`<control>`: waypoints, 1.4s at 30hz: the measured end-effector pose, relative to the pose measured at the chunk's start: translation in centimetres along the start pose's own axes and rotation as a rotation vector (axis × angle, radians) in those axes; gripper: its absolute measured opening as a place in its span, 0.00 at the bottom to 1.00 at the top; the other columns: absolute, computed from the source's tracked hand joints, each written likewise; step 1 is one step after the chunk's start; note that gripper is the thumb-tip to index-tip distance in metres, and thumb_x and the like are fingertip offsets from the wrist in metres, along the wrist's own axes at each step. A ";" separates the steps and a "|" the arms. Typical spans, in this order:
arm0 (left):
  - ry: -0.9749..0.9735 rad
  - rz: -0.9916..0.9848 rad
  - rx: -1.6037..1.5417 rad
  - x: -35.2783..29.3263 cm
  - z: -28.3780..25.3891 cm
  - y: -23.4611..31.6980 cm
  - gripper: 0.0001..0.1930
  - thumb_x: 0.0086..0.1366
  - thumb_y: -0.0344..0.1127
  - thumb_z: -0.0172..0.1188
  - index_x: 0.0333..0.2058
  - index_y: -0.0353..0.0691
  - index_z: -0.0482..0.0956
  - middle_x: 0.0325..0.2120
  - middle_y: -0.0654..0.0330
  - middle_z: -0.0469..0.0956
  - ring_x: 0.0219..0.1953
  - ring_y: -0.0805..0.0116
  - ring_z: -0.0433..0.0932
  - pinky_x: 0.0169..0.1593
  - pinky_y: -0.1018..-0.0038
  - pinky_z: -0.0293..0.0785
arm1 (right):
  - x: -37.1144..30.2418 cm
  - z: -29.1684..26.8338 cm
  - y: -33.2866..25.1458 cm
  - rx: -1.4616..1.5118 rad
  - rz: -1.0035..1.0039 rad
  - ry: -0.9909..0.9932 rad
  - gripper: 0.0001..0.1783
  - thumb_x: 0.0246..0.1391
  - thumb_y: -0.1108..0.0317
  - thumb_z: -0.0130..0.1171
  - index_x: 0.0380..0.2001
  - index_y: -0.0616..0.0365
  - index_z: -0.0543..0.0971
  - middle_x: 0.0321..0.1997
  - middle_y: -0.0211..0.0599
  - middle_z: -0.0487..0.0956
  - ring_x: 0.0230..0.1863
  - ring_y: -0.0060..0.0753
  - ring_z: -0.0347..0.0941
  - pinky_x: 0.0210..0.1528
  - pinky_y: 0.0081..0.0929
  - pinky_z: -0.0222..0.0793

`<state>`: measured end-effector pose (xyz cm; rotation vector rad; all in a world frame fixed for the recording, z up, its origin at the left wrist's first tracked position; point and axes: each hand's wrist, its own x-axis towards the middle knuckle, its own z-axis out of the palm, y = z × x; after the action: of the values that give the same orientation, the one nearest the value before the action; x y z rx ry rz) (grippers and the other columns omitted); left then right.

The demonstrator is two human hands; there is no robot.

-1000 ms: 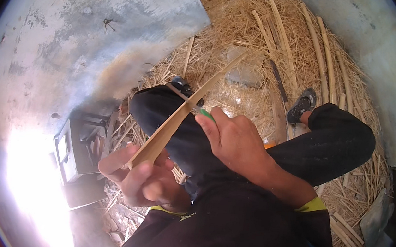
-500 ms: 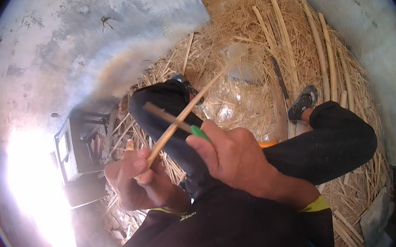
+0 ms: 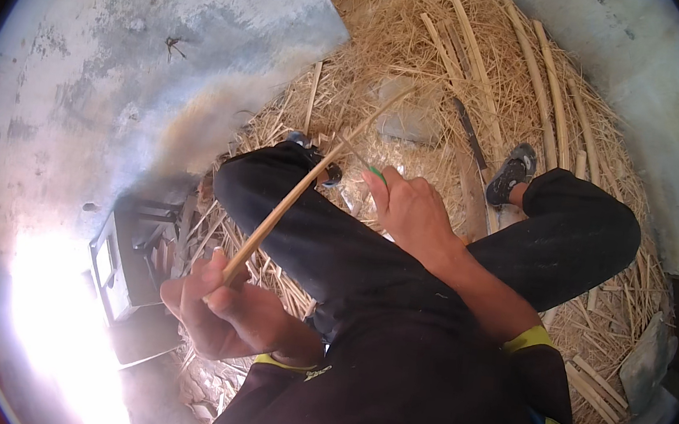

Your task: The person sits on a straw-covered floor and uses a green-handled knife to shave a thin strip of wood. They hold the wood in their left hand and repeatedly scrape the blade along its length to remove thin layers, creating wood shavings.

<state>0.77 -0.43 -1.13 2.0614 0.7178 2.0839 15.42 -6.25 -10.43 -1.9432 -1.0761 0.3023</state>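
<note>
My left hand grips the near end of a long, pale bamboo strip, pinched between thumb and fingers. The strip slants up and away to the right, over my bent left leg, and tapers at its far end. Closed round the green handle of a knife is my right hand, with most of the handle hidden in the fist. The blade points to the upper left and reaches the strip beyond its middle; whether it cuts in cannot be made out.
Shavings and loose strips cover the floor. A grey stone block lies between my feet, beside a dark stick. Long canes lie at the far right along a wall. A grey box-like object stands at left.
My right hand and the knife have moved away from me along the strip, toward its far end. My left hand has shifted slightly left and nearer, still holding the strip.
</note>
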 end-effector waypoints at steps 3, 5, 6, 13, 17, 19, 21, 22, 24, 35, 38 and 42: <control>-0.048 0.005 -0.049 -0.2 -1.4 -1.1 0.20 0.70 0.41 0.50 0.30 0.26 0.76 0.23 0.56 0.69 0.19 0.72 0.64 0.20 0.80 0.59 | -1.4 -1.6 -2.5 0.040 -0.046 -0.142 0.21 0.64 0.53 0.45 0.31 0.62 0.73 0.16 0.55 0.73 0.19 0.60 0.71 0.22 0.49 0.67; -0.035 0.003 -0.042 -0.3 -0.7 -0.2 0.20 0.70 0.41 0.50 0.30 0.26 0.76 0.23 0.56 0.69 0.18 0.73 0.64 0.20 0.80 0.59 | -1.6 -1.9 -3.1 0.092 -0.114 -0.149 0.21 0.64 0.52 0.44 0.34 0.61 0.74 0.16 0.55 0.73 0.20 0.61 0.71 0.24 0.51 0.68; -0.013 0.012 -0.034 -0.2 0.0 0.2 0.20 0.70 0.42 0.50 0.30 0.26 0.76 0.22 0.56 0.69 0.18 0.73 0.64 0.20 0.80 0.59 | -1.3 -0.9 -2.2 0.025 -0.103 -0.124 0.22 0.65 0.52 0.44 0.34 0.61 0.75 0.16 0.56 0.73 0.20 0.62 0.71 0.24 0.51 0.68; -0.029 -0.019 -0.044 -0.8 -0.9 -0.5 0.20 0.70 0.43 0.50 0.32 0.27 0.76 0.25 0.56 0.68 0.18 0.73 0.68 0.19 0.83 0.59 | 1.4 -0.2 2.9 -0.071 0.159 -0.049 0.29 0.65 0.49 0.42 0.29 0.66 0.77 0.19 0.58 0.75 0.25 0.63 0.74 0.28 0.52 0.69; -0.061 -0.047 -0.050 -0.5 -0.6 -0.2 0.21 0.68 0.48 0.52 0.32 0.30 0.75 0.26 0.55 0.69 0.16 0.74 0.67 0.19 0.83 0.63 | -0.9 -3.6 -3.0 0.196 -0.032 -0.169 0.22 0.64 0.53 0.46 0.28 0.65 0.72 0.15 0.53 0.71 0.21 0.61 0.71 0.23 0.48 0.65; -0.081 -0.039 -0.079 -0.3 -0.6 -0.2 0.21 0.67 0.50 0.53 0.31 0.33 0.75 0.26 0.55 0.69 0.15 0.75 0.65 0.18 0.83 0.63 | -2.3 -4.8 -5.7 0.313 -0.136 -0.220 0.18 0.63 0.59 0.50 0.26 0.63 0.69 0.14 0.51 0.69 0.19 0.58 0.69 0.21 0.45 0.63; -0.118 -0.036 -0.144 -0.2 -0.3 0.1 0.20 0.67 0.50 0.53 0.32 0.35 0.75 0.26 0.55 0.71 0.14 0.77 0.64 0.16 0.85 0.61 | -3.5 -5.4 -7.2 0.395 -0.241 -0.261 0.16 0.62 0.60 0.51 0.27 0.62 0.69 0.13 0.50 0.69 0.18 0.57 0.70 0.20 0.44 0.63; -0.143 -0.023 -0.150 -0.3 -0.6 -0.1 0.19 0.67 0.49 0.53 0.31 0.37 0.75 0.26 0.55 0.71 0.13 0.79 0.64 0.16 0.86 0.60 | -3.7 -5.3 -7.3 0.398 -0.240 -0.273 0.16 0.62 0.60 0.52 0.27 0.61 0.69 0.13 0.49 0.69 0.18 0.57 0.70 0.19 0.44 0.62; -0.163 -0.032 -0.198 -0.1 -0.8 -0.2 0.19 0.67 0.50 0.54 0.30 0.37 0.74 0.26 0.55 0.71 0.15 0.78 0.65 0.17 0.85 0.61 | -4.0 -5.3 -7.5 0.399 -0.236 -0.297 0.15 0.62 0.61 0.52 0.27 0.60 0.69 0.12 0.49 0.68 0.17 0.56 0.70 0.18 0.43 0.62; -0.242 0.091 -0.201 -0.2 -1.1 -0.6 0.20 0.69 0.49 0.51 0.33 0.32 0.72 0.28 0.55 0.69 0.24 0.71 0.71 0.19 0.83 0.69 | -3.9 -4.2 -7.1 0.229 -0.295 -0.093 0.16 0.60 0.58 0.55 0.26 0.59 0.69 0.12 0.44 0.67 0.14 0.51 0.70 0.16 0.39 0.61; -0.244 0.085 -0.121 0.1 -1.6 -1.0 0.21 0.69 0.49 0.51 0.33 0.32 0.72 0.29 0.53 0.71 0.22 0.72 0.71 0.19 0.83 0.68 | -3.6 -3.2 -7.2 0.145 -0.351 0.014 0.19 0.60 0.55 0.54 0.24 0.58 0.67 0.09 0.40 0.68 0.12 0.45 0.70 0.13 0.37 0.63; -0.211 -0.020 -0.169 -0.1 -1.6 -0.5 0.13 0.67 0.39 0.55 0.27 0.34 0.75 0.25 0.54 0.76 0.26 0.66 0.76 0.28 0.75 0.71 | -3.9 -2.6 -7.2 0.092 -0.326 0.017 0.15 0.59 0.59 0.56 0.27 0.58 0.69 0.11 0.39 0.69 0.14 0.46 0.71 0.16 0.37 0.64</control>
<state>-0.93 -0.44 -1.32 2.1270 0.5097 1.8112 10.48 -8.95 -3.99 -1.6542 -1.3218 0.1516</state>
